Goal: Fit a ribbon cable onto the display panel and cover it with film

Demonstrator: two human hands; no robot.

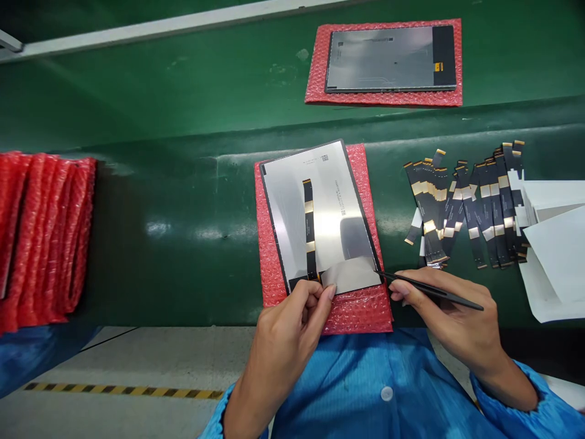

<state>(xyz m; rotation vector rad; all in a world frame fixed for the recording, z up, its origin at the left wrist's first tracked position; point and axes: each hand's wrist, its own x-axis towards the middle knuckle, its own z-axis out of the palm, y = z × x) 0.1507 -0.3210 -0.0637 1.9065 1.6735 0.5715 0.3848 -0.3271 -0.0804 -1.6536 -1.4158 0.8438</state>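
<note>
A silver display panel (pixel 329 195) lies tilted on red bubble wrap (pixel 269 244) in front of me. On its left part rests a black flex cable (pixel 309 222) with gold bands, its lower end at the panel's bottom edge. A grey sheet flap (pixel 351 275) sits at the lower right edge of the panel. My left hand (pixel 292 326) pinches the flap's left corner between thumb and fingertips. Closed around black tweezers (pixel 434 288), my right hand (pixel 457 317) points their tip left, at the flap's right end.
Several loose flex cables (pixel 493 207) lie at the right, beside white sheets (pixel 557 244). Another panel (pixel 388 58) rests on red bubble wrap at the back. Folded red bubble bags (pixel 46 238) are stacked at the left, near a blue sleeve (pixel 31 360).
</note>
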